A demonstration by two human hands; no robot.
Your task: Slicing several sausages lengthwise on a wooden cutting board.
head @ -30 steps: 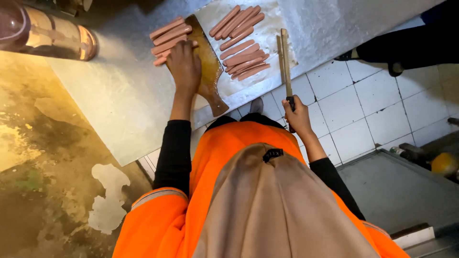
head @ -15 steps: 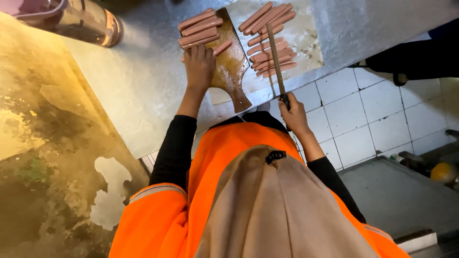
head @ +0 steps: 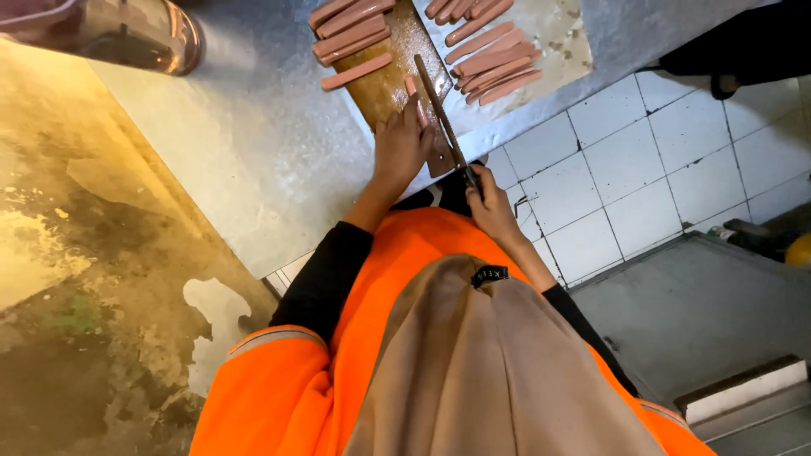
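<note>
The right hand [head: 490, 198] is closed around the handle of a knife [head: 439, 114], whose blade lies across a sausage [head: 417, 100] on the wooden cutting board [head: 384, 84]. The left hand [head: 402, 145] presses down on that sausage, fingers together, covering most of it. More sausages [head: 348, 29] run off the top edge, and a metal pot [head: 127, 34] at the upper left is cut off too.

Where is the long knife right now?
In the head view, the long thin-bladed knife is held in the right hand, its blade lying across the brown wooden cutting board beside the left hand, which steadies a pink sausage.
</note>
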